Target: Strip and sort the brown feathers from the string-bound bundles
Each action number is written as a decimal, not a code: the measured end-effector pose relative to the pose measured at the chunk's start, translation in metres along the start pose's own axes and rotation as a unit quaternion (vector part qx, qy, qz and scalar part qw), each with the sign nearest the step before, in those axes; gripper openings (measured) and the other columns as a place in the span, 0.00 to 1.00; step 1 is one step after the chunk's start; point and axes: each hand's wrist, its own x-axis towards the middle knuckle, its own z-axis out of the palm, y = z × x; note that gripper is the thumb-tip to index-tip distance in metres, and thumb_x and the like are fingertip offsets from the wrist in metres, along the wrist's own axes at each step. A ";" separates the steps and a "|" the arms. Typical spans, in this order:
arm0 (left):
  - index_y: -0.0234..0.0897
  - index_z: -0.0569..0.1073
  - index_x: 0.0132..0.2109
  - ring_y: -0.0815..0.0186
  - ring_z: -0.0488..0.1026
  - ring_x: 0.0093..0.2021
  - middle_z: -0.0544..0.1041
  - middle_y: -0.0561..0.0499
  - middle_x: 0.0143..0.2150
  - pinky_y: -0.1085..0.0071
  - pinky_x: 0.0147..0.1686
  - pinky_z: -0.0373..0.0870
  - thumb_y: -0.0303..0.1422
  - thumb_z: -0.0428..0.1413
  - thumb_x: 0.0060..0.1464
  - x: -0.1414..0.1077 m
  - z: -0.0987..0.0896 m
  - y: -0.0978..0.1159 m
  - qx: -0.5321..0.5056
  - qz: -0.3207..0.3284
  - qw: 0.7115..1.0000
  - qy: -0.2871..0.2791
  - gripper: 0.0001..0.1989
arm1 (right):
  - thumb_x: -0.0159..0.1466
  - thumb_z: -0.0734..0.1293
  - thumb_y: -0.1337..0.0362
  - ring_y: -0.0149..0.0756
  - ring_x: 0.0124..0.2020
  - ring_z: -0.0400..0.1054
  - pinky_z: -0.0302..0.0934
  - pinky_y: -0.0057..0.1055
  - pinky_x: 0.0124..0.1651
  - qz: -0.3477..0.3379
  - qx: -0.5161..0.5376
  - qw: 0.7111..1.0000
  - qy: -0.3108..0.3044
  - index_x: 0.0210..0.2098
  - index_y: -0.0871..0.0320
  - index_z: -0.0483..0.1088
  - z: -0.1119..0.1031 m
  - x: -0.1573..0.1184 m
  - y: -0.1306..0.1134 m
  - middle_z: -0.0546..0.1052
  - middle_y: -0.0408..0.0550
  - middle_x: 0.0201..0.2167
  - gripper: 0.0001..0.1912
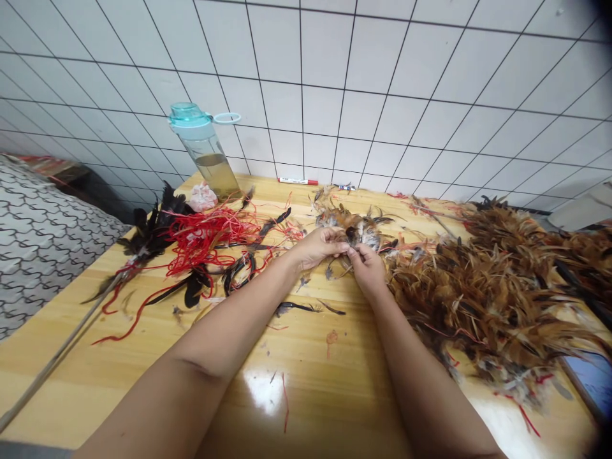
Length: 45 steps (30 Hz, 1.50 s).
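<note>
Near the middle of the table, my left hand (pixel 319 247) and my right hand (pixel 369 268) meet with fingertips pinched together. Between them is a small dark-tipped feather (pixel 352 234), partly hidden by the fingers. Just behind the hands lies a loose heap of brown and grey feathers (pixel 340 218). Close to my right forearm spreads a large pile of brown feathers (pixel 468 287), tied in places with red string. Left of my left hand is a tangle of red string (pixel 210 236) with black feathers (pixel 194 287) around it.
A water bottle (pixel 210 159) with a teal lid stands at the back left. A stick (pixel 62 357) with black feathers at its end crosses the left edge. Markers (pixel 297 182) lie along the tiled wall (pixel 325 51). A phone (pixel 590 382) lies at the right.
</note>
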 end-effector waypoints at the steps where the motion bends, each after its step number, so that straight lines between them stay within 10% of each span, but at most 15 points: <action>1: 0.29 0.71 0.32 0.76 0.65 0.25 0.70 0.55 0.26 0.77 0.27 0.59 0.36 0.69 0.36 0.001 0.000 -0.001 0.004 0.006 1.000 0.004 0.20 | 0.60 0.61 0.55 0.32 0.26 0.60 0.56 0.30 0.32 -0.012 -0.011 1.000 -0.006 0.24 0.56 0.65 0.000 0.000 0.001 0.66 0.42 0.22 0.13; 45: 0.25 0.73 0.28 0.76 0.68 0.23 0.73 0.50 0.23 0.78 0.26 0.64 0.32 0.70 0.35 0.000 -0.002 0.001 -0.097 -0.073 0.992 0.039 0.17 | 0.56 0.66 0.52 0.31 0.26 0.63 0.60 0.29 0.32 0.072 0.136 0.988 -0.020 0.29 0.56 0.70 0.002 -0.001 -0.001 0.72 0.42 0.23 0.13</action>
